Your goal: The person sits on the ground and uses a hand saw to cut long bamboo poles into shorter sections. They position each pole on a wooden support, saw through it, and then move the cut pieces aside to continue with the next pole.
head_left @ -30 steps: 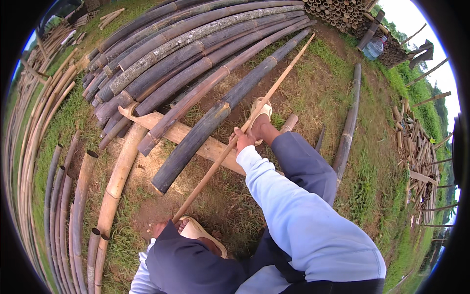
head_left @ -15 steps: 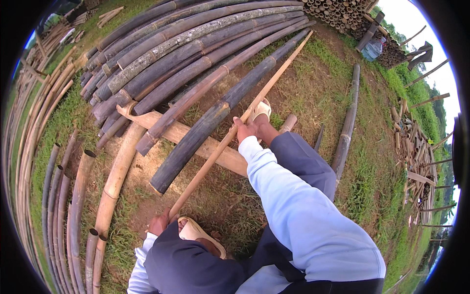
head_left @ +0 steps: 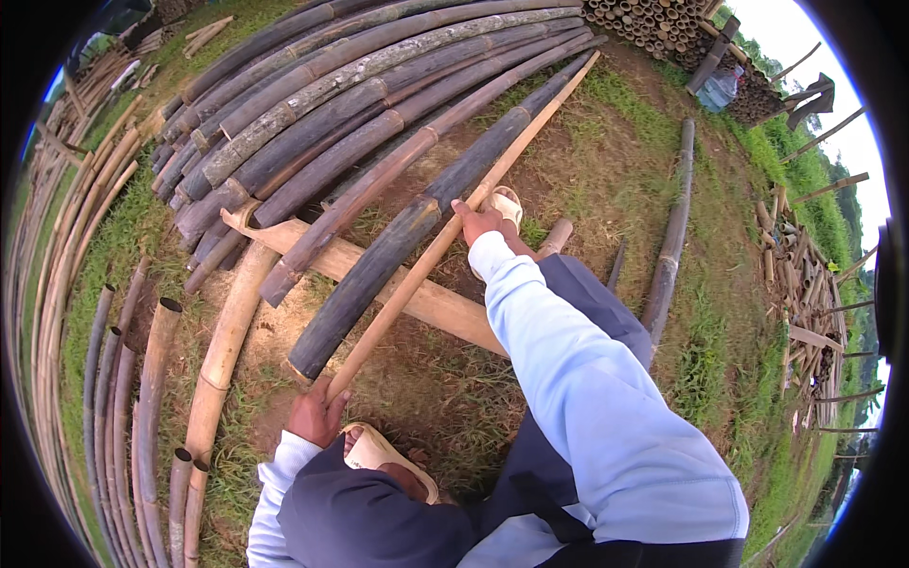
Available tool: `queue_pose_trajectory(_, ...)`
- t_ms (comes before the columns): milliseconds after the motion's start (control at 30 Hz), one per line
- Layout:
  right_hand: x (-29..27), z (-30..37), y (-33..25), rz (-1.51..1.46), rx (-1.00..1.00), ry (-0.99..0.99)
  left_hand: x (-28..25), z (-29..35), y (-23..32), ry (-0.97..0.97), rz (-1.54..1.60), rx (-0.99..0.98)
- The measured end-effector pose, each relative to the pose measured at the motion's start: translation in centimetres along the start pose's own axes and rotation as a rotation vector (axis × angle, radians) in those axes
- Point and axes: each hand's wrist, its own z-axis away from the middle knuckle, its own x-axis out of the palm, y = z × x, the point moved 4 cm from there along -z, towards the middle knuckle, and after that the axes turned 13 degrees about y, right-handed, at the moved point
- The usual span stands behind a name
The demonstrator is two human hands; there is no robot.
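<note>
A long, straight, light-brown wooden stick [head_left: 407, 286] runs diagonally from low left to far right. My left hand [head_left: 318, 417] grips its near end. Farther up, my right hand [head_left: 478, 222] is closed round the shaft. Right alongside the stick lies a dark bamboo pole [head_left: 369, 279], its cut near end close to my left hand. Beneath both, a pale piece of split bamboo [head_left: 355, 257] lies crosswise, passing behind my right sleeve. My two feet in cream sandals [head_left: 379, 454] stand on the grass, one near each hand.
A big stack of dark bamboo poles [head_left: 312, 99] fills the far left. More poles [head_left: 156, 379] and a thick tan bamboo [head_left: 222, 364] lie at the left. One bamboo pole [head_left: 674, 227] rests on the grass at right. Behind stand a clear plastic jug [head_left: 718, 90] and piled bamboo [head_left: 653, 28].
Both hands have shifted the stick closer against the dark bamboo pole. My left hand has risen and moved slightly right with the stick's near end.
</note>
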Motion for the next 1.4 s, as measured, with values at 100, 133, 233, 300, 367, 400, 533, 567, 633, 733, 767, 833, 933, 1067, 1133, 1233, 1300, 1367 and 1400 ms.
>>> queue_pose_trajectory(100,-1.2,0.1,-0.5,0.111,0.007,0.026,0.5,0.6,0.3,-0.148,0.102,-0.167)
queue_pose_trajectory(133,-1.3,0.1,-0.5,0.124,0.015,0.009,0.5,0.7,0.5,-0.147,0.103,-0.160)
queue_pose_trajectory(233,-0.5,-0.3,-0.2,0.082,0.082,-0.082,0.3,0.5,0.6,-0.108,0.053,-0.146)
queue_pose_trajectory(300,0.7,-1.1,-0.4,0.255,-0.005,-0.033,-0.2,-0.2,0.1,-0.030,-0.020,-0.122)
queue_pose_trajectory(367,2.2,-1.7,-0.6,0.336,-0.065,0.004,-0.5,-1.0,-1.0,-0.001,-0.011,-0.188)
queue_pose_trajectory(400,3.0,-1.7,-0.4,0.341,-0.042,-0.013,-0.7,-1.0,-1.7,0.036,0.005,-0.226)
queue_pose_trajectory(533,5.1,-1.3,-0.5,0.043,0.094,-0.163,-2.3,0.0,-4.1,0.219,-0.045,-0.236)
queue_pose_trajectory(567,5.5,-1.3,-0.4,0.094,0.098,-0.156,-2.6,0.4,-5.0,0.218,-0.066,-0.291)
queue_pose_trajectory(633,6.0,-1.1,-0.4,0.144,0.127,-0.147,-2.9,1.3,-6.4,0.236,-0.032,-0.365)
queue_pose_trajectory(733,6.7,-1.1,-0.5,0.226,0.148,-0.144,-2.7,2.6,-7.9,0.260,0.093,-0.467)
queue_pose_trajectory(767,6.9,-1.0,-0.5,0.240,0.156,-0.171,-2.4,2.9,-8.2,0.280,0.120,-0.485)
queue_pose_trajectory(833,6.9,-1.2,-0.7,0.268,0.126,-0.162,-1.5,3.1,-9.0,0.294,0.235,-0.565)
queue_pose_trajectory(933,6.9,-1.4,-0.5,0.342,0.142,-0.229,-0.6,3.2,-9.5,0.337,0.365,-0.547)
queue_pose_trajectory(1067,6.9,-1.2,-0.5,0.284,0.154,-0.207,0.3,3.2,-10.1,0.317,0.482,-0.612)
queue_pose_trajectory(1133,6.9,-0.8,-0.5,0.228,0.158,-0.174,0.3,3.2,-10.0,0.345,0.523,-0.625)
queue_pose_trajectory(1233,5.9,-0.3,-0.1,0.157,0.089,-0.162,-0.3,3.2,-9.5,0.356,0.422,-0.654)
queue_pose_trajectory(1300,3.9,-0.4,1.0,0.081,0.056,-0.095,-1.5,3.2,-8.2,0.529,0.421,-0.538)
queue_pose_trajectory(1367,0.4,-0.8,3.2,0.348,0.041,-0.088,-2.4,2.5,-6.9,0.500,0.187,-0.442)
queue_pose_trajectory(1400,-0.5,-0.6,4.8,0.231,0.050,-0.040,-2.7,1.9,-6.2,0.501,0.075,-0.369)
